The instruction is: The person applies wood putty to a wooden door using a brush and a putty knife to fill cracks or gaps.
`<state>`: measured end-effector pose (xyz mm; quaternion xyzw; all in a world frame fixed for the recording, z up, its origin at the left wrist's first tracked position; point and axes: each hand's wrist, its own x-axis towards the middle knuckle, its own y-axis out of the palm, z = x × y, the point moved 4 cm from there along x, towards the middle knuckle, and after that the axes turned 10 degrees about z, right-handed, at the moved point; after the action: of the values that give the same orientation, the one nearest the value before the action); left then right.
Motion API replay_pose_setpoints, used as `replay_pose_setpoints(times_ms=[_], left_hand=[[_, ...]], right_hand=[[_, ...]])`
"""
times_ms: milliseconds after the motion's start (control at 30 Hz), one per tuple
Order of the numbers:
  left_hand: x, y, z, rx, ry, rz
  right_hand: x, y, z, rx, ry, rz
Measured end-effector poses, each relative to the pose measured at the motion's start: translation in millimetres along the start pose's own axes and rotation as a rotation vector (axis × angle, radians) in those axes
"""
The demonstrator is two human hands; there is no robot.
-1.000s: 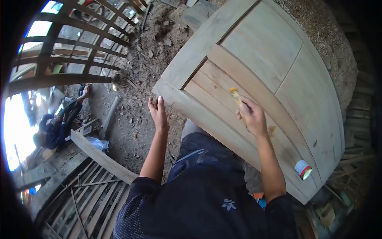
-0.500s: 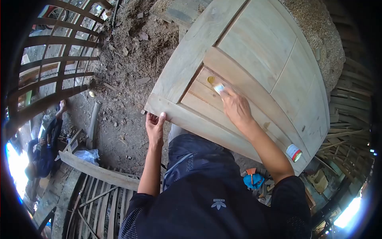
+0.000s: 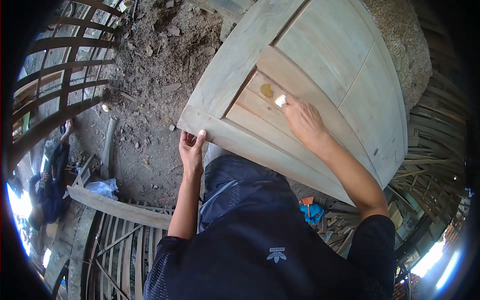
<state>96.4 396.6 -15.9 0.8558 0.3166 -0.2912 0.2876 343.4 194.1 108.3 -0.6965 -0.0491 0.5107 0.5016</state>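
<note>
A large pale wooden door (image 3: 220, 92) with recessed panels lies in front of me. My left hand (image 3: 191, 150) grips its near left corner, thumb on top and fingers curled underneath. In my right hand (image 3: 304, 117) is a small white scraper (image 3: 280, 100), held over the recessed panel; its exact shape is partly covered by my fingers. Just left of the scraper, a yellow-brown patch of filler (image 3: 266, 90) sits on the panel. My right forearm crosses the door's near right part.
Sawdust and wood scraps cover the dirt floor (image 3: 150, 100). Curved wooden slats (image 3: 65, 65) stand at left, with a person (image 3: 50, 185) beyond them. A curved plank (image 3: 117, 207) lies lower left. An orange brush (image 3: 307, 201) and blue plastic (image 3: 312, 214) lie below the door.
My right hand and the scraper have shifted slightly away from the filler patch, toward the right. The can seen on the door's right side is now hidden by my arm. The view has shifted slightly.
</note>
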Motion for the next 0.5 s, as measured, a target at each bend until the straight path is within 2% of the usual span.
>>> replay_pose_setpoints(times_ms=[67, 100, 167, 200, 267, 367, 400, 467, 500], left_hand=[[1, -1, -1, -0.005, 0.007, 0.018], [1, -1, -1, -0.010, 0.010, 0.026], [1, -3, 1, -0.014, 0.005, 0.023], [1, -3, 1, -0.009, 0.005, 0.031], [0, -1, -2, -0.010, 0.005, 0.032], [1, 0, -2, -0.014, 0.015, 0.022], [1, 0, -3, -0.017, 0.019, 0.017], [1, 0, -4, -0.010, 0.008, 0.024], [0, 0, -3, -0.005, -0.001, 0.029]], right_hand=[[-7, -9, -11, 0.054, 0.016, 0.151], [-8, -13, -14, 0.048, 0.013, 0.153], [-13, -27, -13, 0.265, -0.131, -0.128], [-9, -22, -13, 0.266, -0.133, -0.124], [4, -12, -10, 0.263, -0.213, -0.317], [21, 6, -6, 0.283, -0.274, -0.409], [17, 4, -3, 0.286, -0.273, -0.410], [10, 10, -7, 0.250, -0.062, -0.089], [8, -3, -6, 0.248, -0.066, -0.085]])
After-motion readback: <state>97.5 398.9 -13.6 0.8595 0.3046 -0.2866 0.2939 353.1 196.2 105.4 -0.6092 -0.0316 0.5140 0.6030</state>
